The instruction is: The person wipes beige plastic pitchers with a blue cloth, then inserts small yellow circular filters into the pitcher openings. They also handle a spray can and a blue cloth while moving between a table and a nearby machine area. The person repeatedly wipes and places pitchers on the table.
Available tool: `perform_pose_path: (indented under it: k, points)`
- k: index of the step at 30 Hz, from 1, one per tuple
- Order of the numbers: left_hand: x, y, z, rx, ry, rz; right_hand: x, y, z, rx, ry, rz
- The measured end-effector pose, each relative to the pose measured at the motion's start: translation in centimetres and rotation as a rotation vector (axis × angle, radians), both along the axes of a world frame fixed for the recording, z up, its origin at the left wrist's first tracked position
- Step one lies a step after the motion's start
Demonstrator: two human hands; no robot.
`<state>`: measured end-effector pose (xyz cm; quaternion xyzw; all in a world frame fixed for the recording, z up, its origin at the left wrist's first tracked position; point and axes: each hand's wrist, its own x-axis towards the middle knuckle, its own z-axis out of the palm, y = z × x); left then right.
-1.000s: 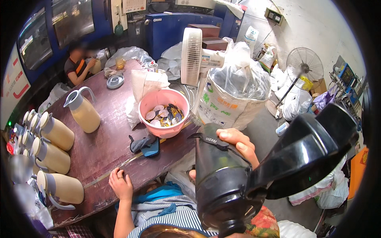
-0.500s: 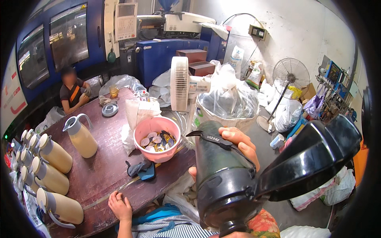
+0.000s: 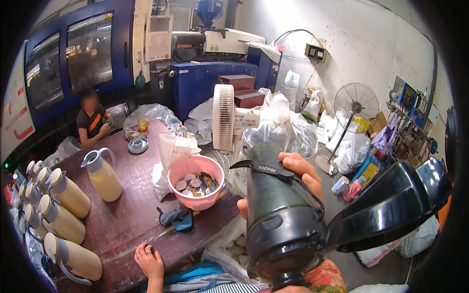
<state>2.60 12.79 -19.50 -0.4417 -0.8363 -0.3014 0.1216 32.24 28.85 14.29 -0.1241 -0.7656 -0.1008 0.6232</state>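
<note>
A large dark water bottle [image 3: 281, 190] with a black collar and strap is tipped close in front of me. Its spout end points down toward the lower edge, and its black flip lid [image 3: 391, 210] hangs open to the right. Wrapped round the far side of the bottle is my right hand [image 3: 303, 171]; the bottle hides much of it. My left hand [image 3: 149, 260] rests on the near edge of the dark red table [image 3: 132, 215], fingers stretched out and holding nothing. Closest beyond it lies a grey and blue cloth item [image 3: 177, 219].
A pink bucket [image 3: 213, 201] holds small dark, yellow and pale parts. Beige jugs [image 3: 68, 215] crowd the left side; one jug [image 3: 103, 178] stands apart. A white fan [image 3: 224, 117] rises behind the bucket. Across the table sits another person [image 3: 93, 119]. Bags and a floor fan [image 3: 356, 105] stand right.
The view has tilted slightly upward, so the scene sits a little lower. The bottle remains in my right hand, tipped; my left hand stays on the table edge.
</note>
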Motion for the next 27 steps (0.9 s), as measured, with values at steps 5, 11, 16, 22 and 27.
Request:
perform_pose_path:
  k: [5, 11, 16, 22, 27]
  points:
    - [0.3, 0.5, 0.3, -0.002, -0.004, -0.020, 0.0, 0.0, 0.2, -0.008, -0.027, 0.003]
    - [0.3, 0.7, 0.5, -0.026, 0.005, -0.015, -0.6, 0.5, -1.9, -0.068, -0.013, 0.057]
    - [0.9, 2.1, 0.0, -0.054, 0.006, -0.079, -0.7, 0.2, -7.0, -0.300, 0.045, 0.201]
    - [3.5, 4.7, 8.6, 0.218, -0.368, -0.446, -0.4, 0.2, -19.9, -0.724, -0.020, 0.445]
    - [7.6, 8.7, 19.5, 0.389, -1.604, -0.917, -2.4, -1.5, -22.5, -0.866, -0.200, 0.610]
